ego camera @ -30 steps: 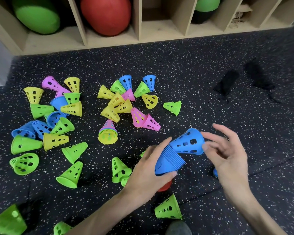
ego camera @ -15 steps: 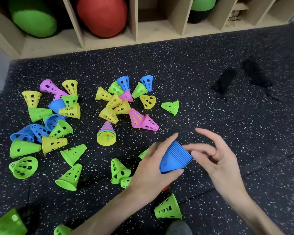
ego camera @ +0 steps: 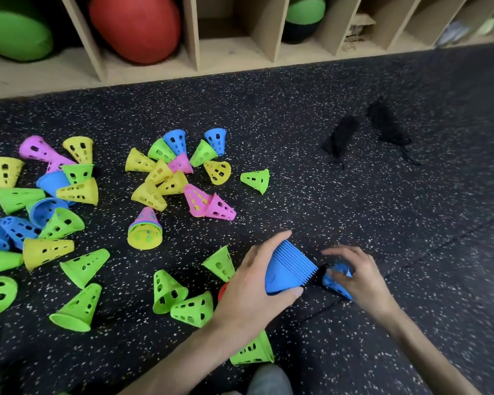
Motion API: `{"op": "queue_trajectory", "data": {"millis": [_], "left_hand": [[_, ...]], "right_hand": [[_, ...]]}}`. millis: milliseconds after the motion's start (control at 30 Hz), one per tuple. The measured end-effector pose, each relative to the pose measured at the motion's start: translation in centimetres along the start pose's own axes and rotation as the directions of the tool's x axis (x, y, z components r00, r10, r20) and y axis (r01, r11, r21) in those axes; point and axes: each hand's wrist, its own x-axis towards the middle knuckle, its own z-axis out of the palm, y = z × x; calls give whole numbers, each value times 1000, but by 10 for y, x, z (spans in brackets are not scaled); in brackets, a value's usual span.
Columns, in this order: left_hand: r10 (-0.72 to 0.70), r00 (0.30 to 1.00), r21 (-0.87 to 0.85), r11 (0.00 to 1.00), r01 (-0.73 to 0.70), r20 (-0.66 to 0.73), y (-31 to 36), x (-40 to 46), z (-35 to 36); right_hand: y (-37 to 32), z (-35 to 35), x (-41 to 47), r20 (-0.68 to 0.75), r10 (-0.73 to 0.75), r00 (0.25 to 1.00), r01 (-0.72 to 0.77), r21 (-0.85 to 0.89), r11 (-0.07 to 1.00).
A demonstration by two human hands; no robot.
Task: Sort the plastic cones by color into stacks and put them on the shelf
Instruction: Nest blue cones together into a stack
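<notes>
My left hand grips a stack of blue cones, its ribbed rims pointing right. Just right of it, my right hand closes its fingers on a single blue cone lying on the floor. Loose green, yellow, pink and blue cones lie scattered over the left and middle of the floor, such as a green cone, a pink pair and a yellow cone with others nested on it. A bit of a red cone shows behind my left hand. The wooden shelf runs along the back.
The shelf's cubbies hold a green ball, a red ball and a green-and-black ball. Two black cloth pieces lie on the speckled black floor at the right. A green cone sits under my left forearm.
The blue cone my right hand held has gone onto the stack. My right hand has dropped to the floor and taken hold of another blue cone.
</notes>
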Motion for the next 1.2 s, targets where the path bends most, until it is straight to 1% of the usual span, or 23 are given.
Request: {"op": "queue_trajectory", "data": {"millis": [33, 100, 167, 300, 367, 433, 533, 600, 667, 733, 767, 800, 900, 1033, 1100, 1200], "left_hand": [[-2, 1000, 4, 1000, 2, 12, 2, 0, 3], [-4, 1000, 9, 1000, 4, 30, 3, 0, 7], [-10, 999, 10, 1000, 9, 41, 2, -2, 10], [-35, 998, 20, 999, 34, 59, 0, -6, 12], [-55, 997, 19, 998, 54, 63, -2, -8, 13], [-67, 996, 20, 998, 66, 65, -4, -9, 13], [-75, 996, 7, 997, 74, 58, -3, -9, 12], [-77, 996, -11, 997, 78, 38, -1, -9, 9], [-90, 996, -35, 995, 90, 12, 1, -8, 7], [-104, 994, -60, 993, 102, -31, 3, -8, 5], [-109, 992, -77, 992, 104, -58, 4, -9, 3], [-113, 990, -97, 990, 104, -89, 4, -9, 2], [-142, 973, -156, 981, 114, -183, -1, -11, -2], [-185, 950, -215, 968, 132, -251, -10, -10, -11], [-189, 946, -238, 963, 127, -262, -13, -10, -18], [-185, 939, -254, 961, 112, -289, -17, -9, -27]], "right_hand": [[11, 2, 3, 26, 23, 999, -21, -79, 997], [26, 6, 8, 107, 89, 990, -73, -152, 986], [34, 9, 11, 184, 142, 973, -120, -126, 985], [38, 10, 11, 260, 168, 951, -165, -36, 986], [35, 11, 9, 240, 185, 953, -181, -39, 983], [28, 11, 7, 186, 197, 963, -199, -7, 980], [14, 8, 6, 55, 207, 977, -213, 145, 966], [-6, 3, 9, -44, 162, 986, -147, 245, 958], [-37, -5, 14, -104, 128, 986, -74, 413, 908], [-72, -16, 17, -93, 139, 986, -54, 610, 791], [-89, -20, 17, -79, 132, 988, -46, 668, 742], [-103, -22, 17, -68, 117, 991, -37, 696, 717], [-133, -25, 16, -32, -10, 999, 30, 706, 708], [-154, -18, 15, 70, -188, 980, 119, 551, 826], [-162, -13, 16, 138, -239, 961, 130, 537, 834], [-171, -6, 19, 169, -278, 946, 144, 549, 823]]}}
